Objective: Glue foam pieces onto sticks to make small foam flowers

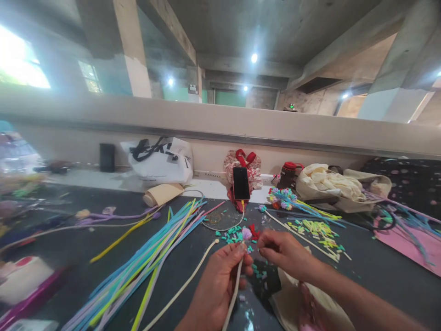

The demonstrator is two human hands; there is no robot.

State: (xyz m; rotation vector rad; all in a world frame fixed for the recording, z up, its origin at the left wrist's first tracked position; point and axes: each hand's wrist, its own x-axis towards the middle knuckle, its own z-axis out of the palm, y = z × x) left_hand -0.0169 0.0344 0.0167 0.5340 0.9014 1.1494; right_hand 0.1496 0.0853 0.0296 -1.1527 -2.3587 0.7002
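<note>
Head view: our left fingers (240, 249) grasp the pale cord (235, 294) just below the lilac tuft (246, 233), likely steadying that end; our right fingers (268, 239) curl beside it, holding what we cannot tell. Teal pieces (234, 234) lie just beyond the left fingers, handily close.

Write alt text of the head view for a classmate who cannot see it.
Left hand holds a pale cord tipped with a lilac tuft; right hand nearby. Around them: coloured strips, small pieces, an upright phone.
</note>
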